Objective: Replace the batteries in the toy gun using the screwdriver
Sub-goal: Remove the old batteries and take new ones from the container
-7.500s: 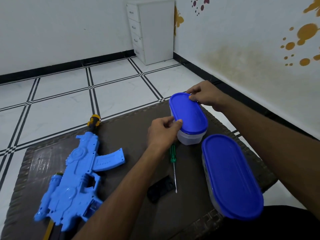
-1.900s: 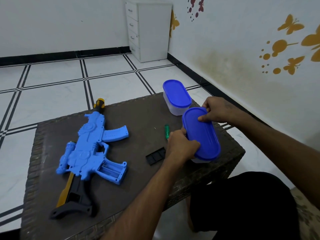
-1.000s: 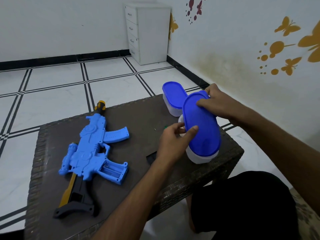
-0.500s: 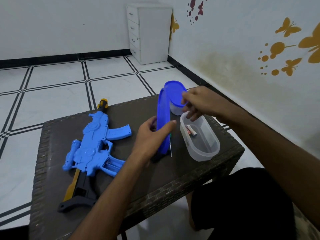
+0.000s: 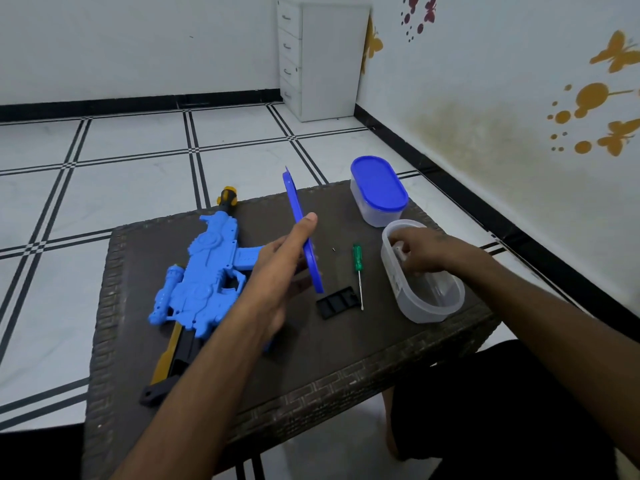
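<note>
A white drawer cabinet (image 5: 322, 57) stands in the tiled room's corner.

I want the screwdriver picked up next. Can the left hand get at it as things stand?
Probably not right away: the left hand holds the blue lid on edge. The screwdriver lies uncovered on the table just beyond the lid, so it looks reachable once the lid is put down.

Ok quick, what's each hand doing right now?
Left hand: holds the blue lid on edge.
Right hand: reaching into the open clear container; whether it grips anything cannot be told.
</note>
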The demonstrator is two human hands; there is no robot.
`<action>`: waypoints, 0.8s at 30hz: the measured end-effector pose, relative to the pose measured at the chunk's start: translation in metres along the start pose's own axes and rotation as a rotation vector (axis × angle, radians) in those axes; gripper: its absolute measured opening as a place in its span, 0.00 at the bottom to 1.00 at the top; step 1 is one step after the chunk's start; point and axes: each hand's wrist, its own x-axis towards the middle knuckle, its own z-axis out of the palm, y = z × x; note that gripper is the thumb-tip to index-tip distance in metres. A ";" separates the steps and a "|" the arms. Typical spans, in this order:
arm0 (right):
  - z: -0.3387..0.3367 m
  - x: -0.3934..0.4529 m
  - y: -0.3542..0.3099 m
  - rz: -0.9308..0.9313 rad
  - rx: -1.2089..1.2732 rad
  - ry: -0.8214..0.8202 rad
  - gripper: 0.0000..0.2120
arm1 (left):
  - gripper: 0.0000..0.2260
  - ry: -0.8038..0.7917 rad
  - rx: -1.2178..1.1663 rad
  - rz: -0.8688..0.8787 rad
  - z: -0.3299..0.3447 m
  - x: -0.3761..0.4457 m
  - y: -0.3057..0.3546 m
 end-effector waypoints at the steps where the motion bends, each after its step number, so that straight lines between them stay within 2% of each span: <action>1: -0.001 0.001 0.000 0.008 0.003 -0.015 0.26 | 0.28 0.006 0.004 -0.001 -0.001 0.001 0.000; 8: -0.005 0.010 -0.006 0.055 -0.047 -0.104 0.20 | 0.22 -0.007 0.001 -0.009 0.001 -0.001 -0.001; 13: -0.007 0.007 -0.007 0.063 -0.046 -0.146 0.29 | 0.18 -0.016 0.013 -0.011 0.002 -0.001 -0.001; 16: -0.003 0.004 -0.007 0.047 -0.129 -0.136 0.32 | 0.21 -0.009 0.017 -0.011 0.001 -0.001 -0.002; 19: 0.000 0.003 -0.003 0.026 -0.141 -0.113 0.32 | 0.28 0.002 0.018 -0.014 0.001 -0.003 -0.002; 24: -0.002 0.005 -0.001 0.024 -0.076 -0.113 0.29 | 0.21 -0.002 0.027 -0.012 -0.001 -0.005 -0.002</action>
